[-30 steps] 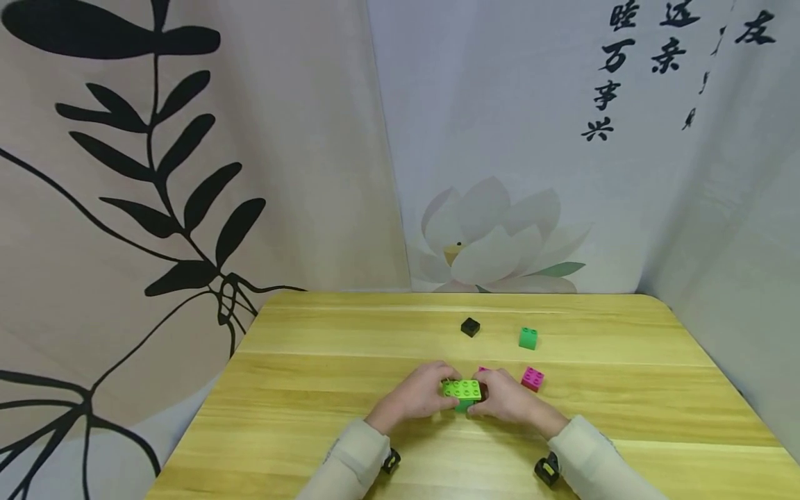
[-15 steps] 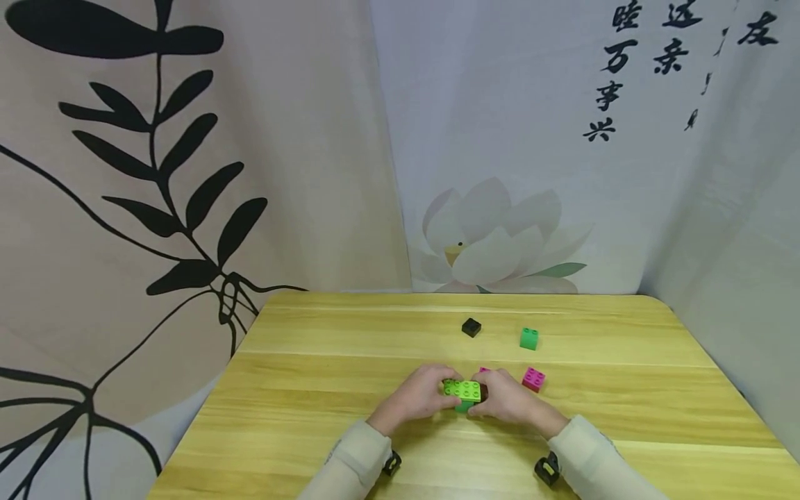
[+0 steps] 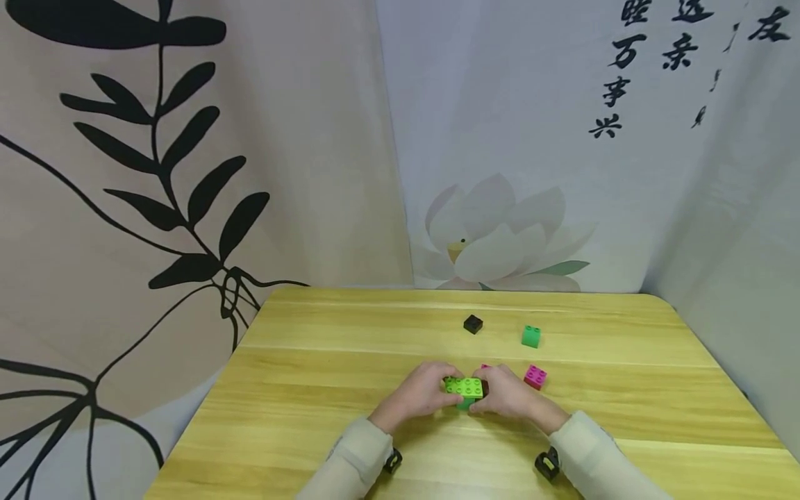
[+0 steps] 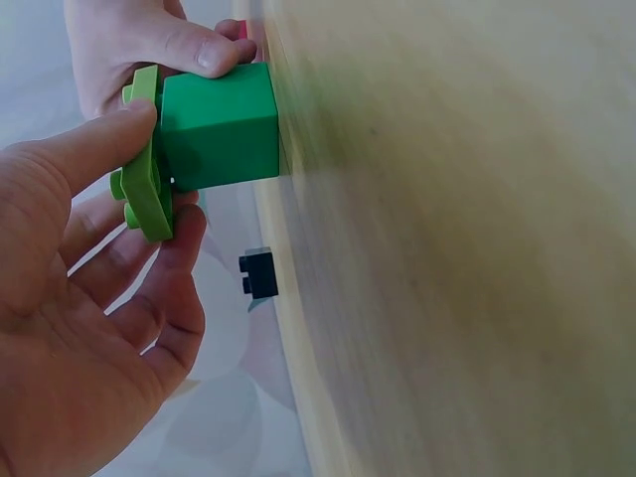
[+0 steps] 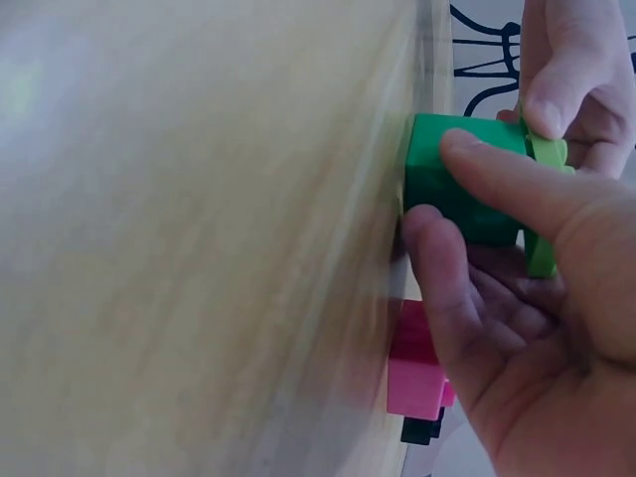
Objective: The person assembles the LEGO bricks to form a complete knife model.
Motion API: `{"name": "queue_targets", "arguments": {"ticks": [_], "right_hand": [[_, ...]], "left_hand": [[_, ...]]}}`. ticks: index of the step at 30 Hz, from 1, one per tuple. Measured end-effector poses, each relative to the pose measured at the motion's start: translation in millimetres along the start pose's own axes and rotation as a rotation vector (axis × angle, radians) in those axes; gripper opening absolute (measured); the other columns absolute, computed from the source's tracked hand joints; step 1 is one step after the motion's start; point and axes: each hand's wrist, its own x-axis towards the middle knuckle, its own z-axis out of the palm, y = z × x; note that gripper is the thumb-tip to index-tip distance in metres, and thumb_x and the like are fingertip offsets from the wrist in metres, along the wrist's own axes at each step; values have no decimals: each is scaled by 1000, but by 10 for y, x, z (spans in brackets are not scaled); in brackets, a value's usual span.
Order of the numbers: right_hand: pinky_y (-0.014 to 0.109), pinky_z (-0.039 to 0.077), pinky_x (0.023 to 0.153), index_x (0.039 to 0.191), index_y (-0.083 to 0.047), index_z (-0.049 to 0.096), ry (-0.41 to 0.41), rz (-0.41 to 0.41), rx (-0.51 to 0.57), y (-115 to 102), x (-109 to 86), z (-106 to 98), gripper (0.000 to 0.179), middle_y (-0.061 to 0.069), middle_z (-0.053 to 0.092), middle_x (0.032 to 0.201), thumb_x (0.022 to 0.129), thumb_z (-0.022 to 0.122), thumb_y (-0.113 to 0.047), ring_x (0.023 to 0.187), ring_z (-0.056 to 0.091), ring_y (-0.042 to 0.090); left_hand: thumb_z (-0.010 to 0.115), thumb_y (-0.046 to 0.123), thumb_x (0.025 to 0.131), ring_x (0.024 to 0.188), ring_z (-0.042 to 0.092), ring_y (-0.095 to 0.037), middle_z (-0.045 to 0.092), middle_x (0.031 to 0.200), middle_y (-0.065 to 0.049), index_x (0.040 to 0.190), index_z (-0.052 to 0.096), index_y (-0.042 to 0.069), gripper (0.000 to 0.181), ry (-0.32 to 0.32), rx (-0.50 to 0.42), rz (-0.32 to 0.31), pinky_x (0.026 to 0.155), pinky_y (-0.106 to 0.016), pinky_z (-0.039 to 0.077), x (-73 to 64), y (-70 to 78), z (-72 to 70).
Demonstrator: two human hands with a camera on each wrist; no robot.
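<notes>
A flat lime-green building brick (image 3: 464,386) with studs on top lies on a taller green building brick (image 4: 221,124) at the table's middle. My left hand (image 3: 420,393) pinches the lime brick, thumb on its near edge and fingers on the far side. In the left wrist view the lime brick leans slightly against the green one's top. From the other side, my right hand (image 3: 509,394) grips the green brick between thumb and fingers, low near the tabletop in the right wrist view. A dark red bit shows beside the lime brick, mostly hidden by the right hand.
Just beyond the right hand lies a pink brick (image 3: 535,376), with another pink piece (image 3: 485,366) peeking out behind the fingers. Farther back are a black brick (image 3: 473,323) and a small green brick (image 3: 531,337). A printed curtain (image 3: 312,173) hangs behind the wooden table (image 3: 300,389).
The head view has shifted slightly. Both hands keep the same hold on the lime and green bricks, and the loose bricks stay where they were.
</notes>
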Motion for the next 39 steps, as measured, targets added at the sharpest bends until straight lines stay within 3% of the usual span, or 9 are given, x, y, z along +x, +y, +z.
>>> {"name": "queue_targets", "arguments": {"ticks": [13,20,29,39], "right_hand": [[24,46,62,92,-13,66,9,-17,-3,-6,-1,-8,28,-10,57,80,71,83,-18,71,52,6],[23,45,59,88,-13,64,14,-20,-10,24,4,14,26,-10,55,75,71,83,-17,66,50,6],[24,46,63,98,-12,63,9,-25,1,36,15,7,32,-9,58,83,73,82,-19,72,53,7],[23,45,60,88,-16,62,12,-60,-26,4,19,-13,27,-11,56,78,72,82,-21,69,51,5]], "left_hand": [[76,26,81,78,52,0,65,101,7,110,68,15,32,-23,61,-7,69,-17,44,14,26,-21],[75,27,81,78,52,-1,66,100,6,109,67,15,31,-4,105,3,68,-18,44,17,29,-18],[74,28,82,76,51,-3,65,99,7,109,67,16,31,-13,155,-21,65,-19,43,40,64,-19],[76,30,79,75,51,-1,64,95,10,107,68,17,32,-9,200,31,66,-18,43,50,57,-6]]}}
